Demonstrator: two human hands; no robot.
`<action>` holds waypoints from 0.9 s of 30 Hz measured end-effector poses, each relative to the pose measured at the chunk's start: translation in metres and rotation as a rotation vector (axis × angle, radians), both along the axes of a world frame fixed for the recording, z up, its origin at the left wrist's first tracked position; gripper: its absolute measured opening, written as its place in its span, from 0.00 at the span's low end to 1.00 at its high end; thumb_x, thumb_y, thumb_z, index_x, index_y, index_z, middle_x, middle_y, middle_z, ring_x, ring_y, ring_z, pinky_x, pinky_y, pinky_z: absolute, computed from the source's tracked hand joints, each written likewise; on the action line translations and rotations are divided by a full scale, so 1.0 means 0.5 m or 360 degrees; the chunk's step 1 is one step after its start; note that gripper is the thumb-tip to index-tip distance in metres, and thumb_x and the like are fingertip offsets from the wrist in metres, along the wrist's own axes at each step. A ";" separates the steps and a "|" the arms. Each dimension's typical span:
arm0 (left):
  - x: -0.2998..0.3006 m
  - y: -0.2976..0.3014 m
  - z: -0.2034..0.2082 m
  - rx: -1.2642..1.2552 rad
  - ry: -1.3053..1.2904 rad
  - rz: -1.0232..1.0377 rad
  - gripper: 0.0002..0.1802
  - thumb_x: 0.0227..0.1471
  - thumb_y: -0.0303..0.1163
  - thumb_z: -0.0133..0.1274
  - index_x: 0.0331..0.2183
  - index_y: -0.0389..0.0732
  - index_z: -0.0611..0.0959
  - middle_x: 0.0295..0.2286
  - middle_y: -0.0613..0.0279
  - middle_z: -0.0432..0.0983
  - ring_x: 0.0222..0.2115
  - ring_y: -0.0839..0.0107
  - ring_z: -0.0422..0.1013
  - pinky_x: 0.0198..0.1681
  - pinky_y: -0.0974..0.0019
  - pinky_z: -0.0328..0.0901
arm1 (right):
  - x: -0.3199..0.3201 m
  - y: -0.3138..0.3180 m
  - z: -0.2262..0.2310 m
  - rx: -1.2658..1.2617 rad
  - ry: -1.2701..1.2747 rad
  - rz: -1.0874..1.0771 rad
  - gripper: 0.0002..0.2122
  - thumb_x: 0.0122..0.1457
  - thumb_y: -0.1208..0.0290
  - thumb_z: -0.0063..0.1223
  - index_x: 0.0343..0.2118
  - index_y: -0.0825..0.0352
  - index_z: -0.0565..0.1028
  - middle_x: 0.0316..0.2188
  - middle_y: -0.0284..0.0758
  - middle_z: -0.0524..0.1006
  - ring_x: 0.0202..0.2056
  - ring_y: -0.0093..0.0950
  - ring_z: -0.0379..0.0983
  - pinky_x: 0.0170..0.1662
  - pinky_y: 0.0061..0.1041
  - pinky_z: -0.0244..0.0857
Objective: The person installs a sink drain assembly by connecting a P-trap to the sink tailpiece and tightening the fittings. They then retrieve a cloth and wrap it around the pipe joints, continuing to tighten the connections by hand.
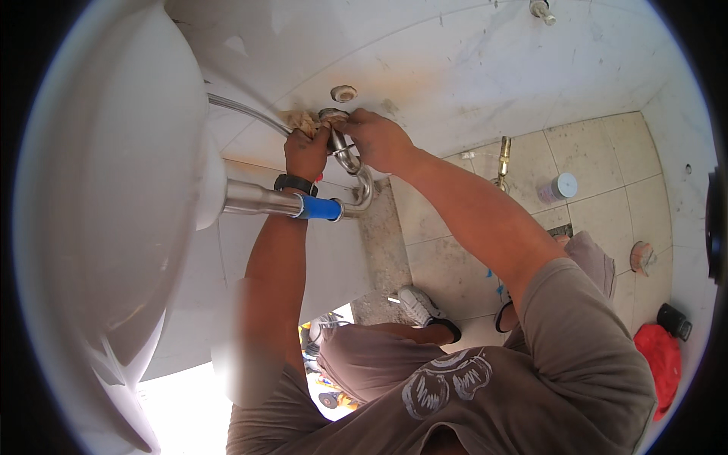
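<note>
At the wall, a chrome drain trap (368, 191) ends in a round metal ring (332, 114). My left hand (305, 156) grips this ring from the left, its fingers closed and partly hidden. From the right, my right hand (377, 139) pinches the same ring, with thumb and fingertips close to the left thumb. The trap's bend hangs below both hands and joins a straight chrome pipe (262, 199) that comes from the basin. A blue sleeve (320, 208) wraps that pipe, which passes across my left forearm. Crumbly brownish material (302, 121) shows beside the ring.
The white washbasin (98, 197) bulges along the left. A braided hose (250, 111) runs from it toward the wall. A capped wall outlet (343, 93) sits above the ring. On the tiled floor are a brass fitting (504, 157), a white-lidded can (566, 186) and a red cloth (657, 368).
</note>
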State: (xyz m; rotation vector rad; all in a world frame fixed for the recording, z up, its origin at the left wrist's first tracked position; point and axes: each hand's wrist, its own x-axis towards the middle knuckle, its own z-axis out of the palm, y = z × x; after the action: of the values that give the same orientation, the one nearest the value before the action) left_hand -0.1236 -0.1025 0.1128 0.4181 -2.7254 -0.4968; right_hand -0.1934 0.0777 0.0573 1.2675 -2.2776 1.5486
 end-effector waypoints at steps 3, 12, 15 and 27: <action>0.003 0.008 0.016 0.0858 -0.0125 0.0213 0.18 0.57 0.42 0.60 0.31 0.32 0.82 0.25 0.57 0.80 0.26 0.69 0.78 0.30 0.65 0.72 | -0.004 -0.006 0.002 -0.0282 -0.0299 -0.0029 0.11 0.56 0.75 0.56 0.43 0.63 0.79 0.37 0.42 0.79 0.40 0.43 0.77 0.42 0.40 0.72; 0.010 0.022 0.029 0.1246 -0.0055 0.0193 0.15 0.57 0.35 0.61 0.35 0.31 0.80 0.29 0.57 0.80 0.27 0.70 0.77 0.32 0.67 0.74 | -0.022 -0.025 0.028 0.0131 -0.0398 -0.0295 0.09 0.57 0.67 0.58 0.30 0.68 0.76 0.25 0.47 0.79 0.31 0.49 0.77 0.34 0.45 0.71; 0.008 0.020 0.021 0.1340 -0.0067 0.0235 0.17 0.57 0.34 0.60 0.41 0.30 0.77 0.34 0.54 0.80 0.31 0.69 0.78 0.35 0.65 0.76 | -0.017 -0.033 0.029 0.0042 -0.0397 -0.0324 0.08 0.56 0.68 0.59 0.29 0.69 0.76 0.24 0.47 0.79 0.31 0.48 0.78 0.35 0.44 0.72; 0.050 -0.008 -0.007 0.1231 0.0003 -0.0127 0.09 0.58 0.24 0.52 0.40 0.33 0.82 0.34 0.57 0.81 0.36 0.64 0.79 0.41 0.55 0.74 | -0.036 -0.039 -0.005 -0.0121 -0.0786 -0.0079 0.10 0.54 0.69 0.62 0.33 0.72 0.83 0.24 0.46 0.80 0.27 0.37 0.78 0.35 0.35 0.71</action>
State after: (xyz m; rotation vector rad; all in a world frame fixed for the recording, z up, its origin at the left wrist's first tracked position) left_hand -0.0987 -0.1066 0.1093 0.4817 -2.4508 -1.5712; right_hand -0.2115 0.0583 0.0551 0.8718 -2.4587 2.0952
